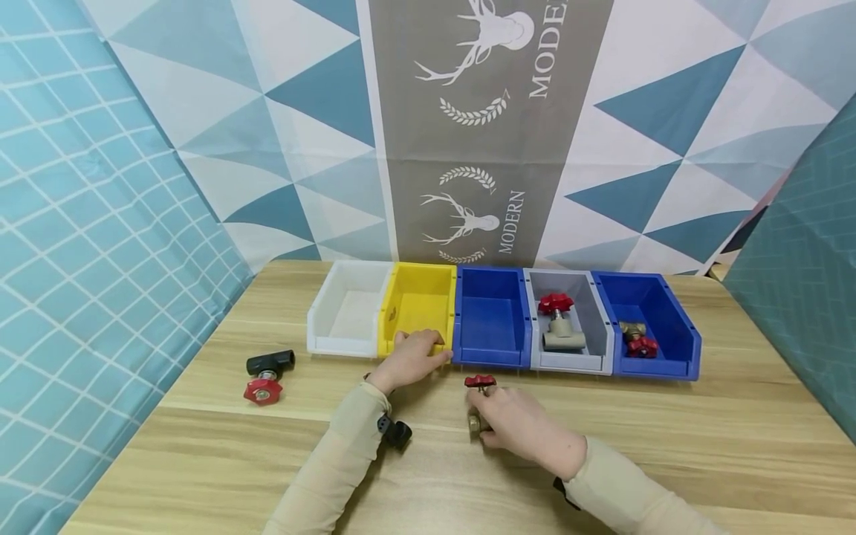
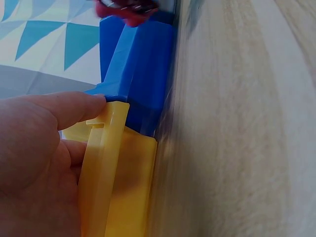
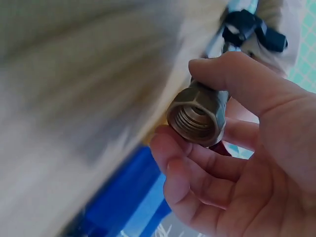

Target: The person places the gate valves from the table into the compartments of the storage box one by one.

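Note:
My left hand is at the front of the yellow bin, its fingers over the front rim. In the left wrist view, the thumb lies at the rim's corner beside the blue bin, with other fingers behind the yellow wall. In my right hand I grip a brass valve with a red handwheel, above the wooden table. Its threaded hexagonal end faces the right wrist camera, thumb on one side and fingers on the other. The middle blue bin stands just beyond this hand.
A black valve with a red handwheel lies on the table at left. The white bin is leftmost in the row. At right, a grey bin holds a beige valve, and another blue bin a brass valve.

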